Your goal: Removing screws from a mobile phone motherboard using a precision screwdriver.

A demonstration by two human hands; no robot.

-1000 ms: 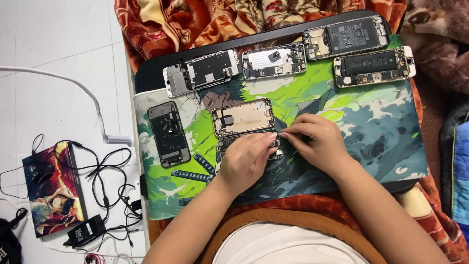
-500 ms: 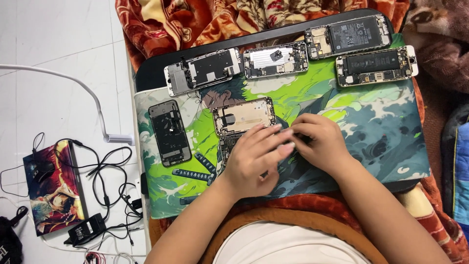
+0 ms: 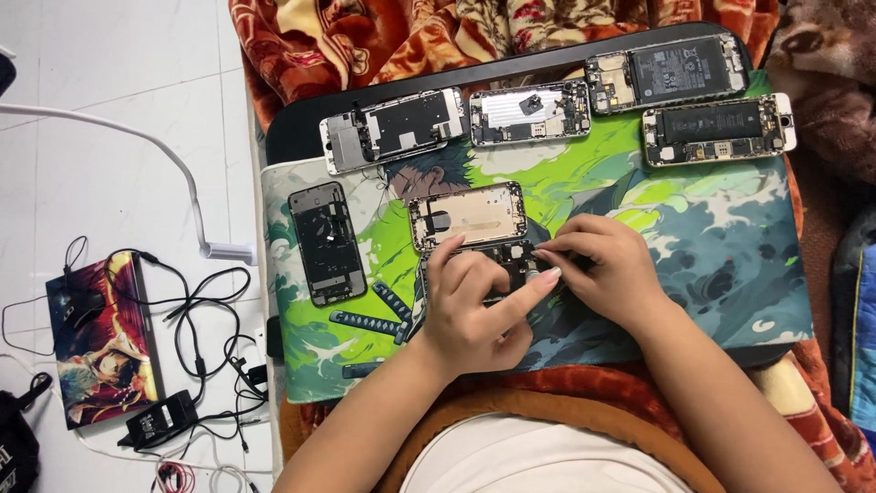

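- Left hand (image 3: 474, 306) – fingers loosely spread, resting on a dismantled phone (image 3: 511, 260), gripping nothing.
- Right hand (image 3: 607, 269) – fingertips pinched together on that phone; any item held cannot be told.
- Work lies on green printed mat (image 3: 712, 228).

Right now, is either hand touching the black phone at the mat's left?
No, both the left hand and right hand work mid-mat, apart from the black phone.

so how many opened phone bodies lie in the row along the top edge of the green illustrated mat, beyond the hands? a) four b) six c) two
a: four opened phone bodies lie along the top of the green illustrated mat, beyond both hands.
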